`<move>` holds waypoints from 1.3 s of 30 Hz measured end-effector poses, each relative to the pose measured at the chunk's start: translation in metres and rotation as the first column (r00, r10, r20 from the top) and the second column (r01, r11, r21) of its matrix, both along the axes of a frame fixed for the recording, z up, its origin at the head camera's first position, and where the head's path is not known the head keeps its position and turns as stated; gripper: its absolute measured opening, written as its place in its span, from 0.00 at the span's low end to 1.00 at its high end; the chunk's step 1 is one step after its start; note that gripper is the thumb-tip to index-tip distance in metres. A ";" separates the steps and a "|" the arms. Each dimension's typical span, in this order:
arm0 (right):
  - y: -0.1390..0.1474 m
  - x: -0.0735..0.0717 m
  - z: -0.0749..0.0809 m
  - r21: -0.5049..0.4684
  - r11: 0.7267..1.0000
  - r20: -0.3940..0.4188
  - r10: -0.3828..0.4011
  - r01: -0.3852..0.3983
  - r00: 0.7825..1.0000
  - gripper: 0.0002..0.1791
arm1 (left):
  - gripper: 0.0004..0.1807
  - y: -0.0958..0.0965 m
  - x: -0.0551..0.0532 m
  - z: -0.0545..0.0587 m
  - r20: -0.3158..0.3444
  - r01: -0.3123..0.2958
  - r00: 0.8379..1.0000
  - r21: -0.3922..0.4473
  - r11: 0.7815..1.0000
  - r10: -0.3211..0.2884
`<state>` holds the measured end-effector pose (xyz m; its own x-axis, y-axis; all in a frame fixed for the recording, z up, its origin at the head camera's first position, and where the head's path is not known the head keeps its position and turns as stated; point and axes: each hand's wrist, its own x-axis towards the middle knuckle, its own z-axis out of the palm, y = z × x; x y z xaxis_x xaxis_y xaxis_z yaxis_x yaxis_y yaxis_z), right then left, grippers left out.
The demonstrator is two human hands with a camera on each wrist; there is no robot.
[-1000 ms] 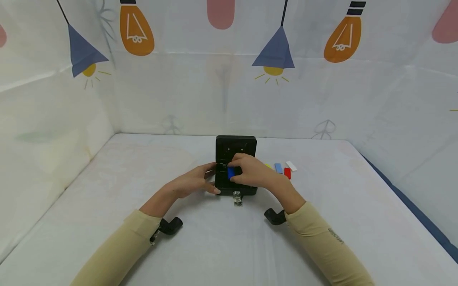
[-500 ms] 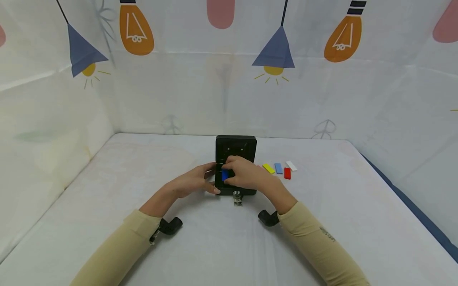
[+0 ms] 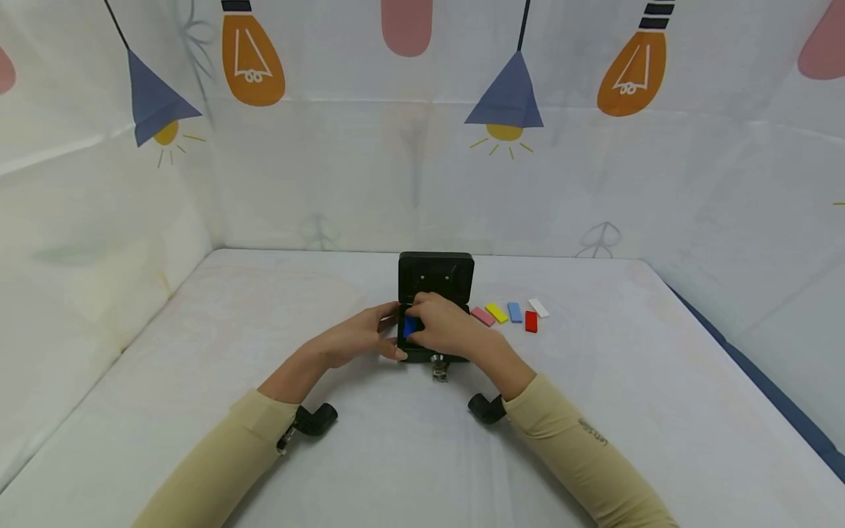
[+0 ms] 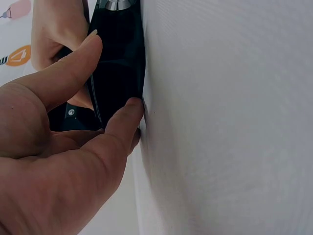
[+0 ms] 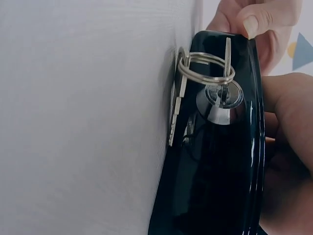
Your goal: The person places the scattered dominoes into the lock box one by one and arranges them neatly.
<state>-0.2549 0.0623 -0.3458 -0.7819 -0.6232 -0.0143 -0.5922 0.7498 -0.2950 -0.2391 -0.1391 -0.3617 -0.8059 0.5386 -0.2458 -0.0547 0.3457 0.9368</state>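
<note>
No words or nos. can be read for sure. There's a bit of dark print point(image 3: 593, 431) on the tan R sleeve point(image 3: 561, 429), well back from the fingers point(image 3: 425, 300) of the R hand point(image 3: 455, 326), up past the wrist. It's a short line along the arm (maybe letters, but v. small & fuzzy). The shiny lock point(image 5: 216, 111) on the black box point(image 5: 195, 186) is near those fingers; can't tell if it's marked.

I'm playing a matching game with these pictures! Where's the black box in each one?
Head: the black box stands open, just below the middle.
Left wrist: the black box is at the top, left of centre.
Right wrist: the black box is right of centre.
Shared landmark: the left hand, at one end of it.
</note>
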 end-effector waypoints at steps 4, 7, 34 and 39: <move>-0.002 0.001 0.000 0.003 1.000 -0.002 -0.002 0.002 1.000 0.26 | 0.58 0.000 0.002 0.001 -0.006 0.002 1.000 0.004 1.000 -0.002; -0.002 0.001 -0.001 0.001 1.000 0.002 -0.004 0.004 1.000 0.26 | 0.58 0.000 0.003 0.002 -0.009 -0.002 1.000 0.002 1.000 0.002; 0.003 0.000 -0.001 -0.011 1.000 0.026 -0.005 0.005 1.000 0.24 | 0.57 0.000 0.002 0.001 -0.025 -0.007 1.000 -0.026 1.000 0.006; 0.009 -0.001 0.004 -0.034 0.999 0.025 0.001 0.000 1.000 0.25 | 0.57 0.001 0.002 0.001 -0.015 -0.012 1.000 -0.021 1.000 0.012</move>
<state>-0.2563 0.0714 -0.3416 -0.7814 -0.6240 -0.0121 -0.5848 0.7388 -0.3351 -0.2368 -0.1386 -0.3608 -0.8161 0.5235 -0.2450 -0.0451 0.3648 0.9300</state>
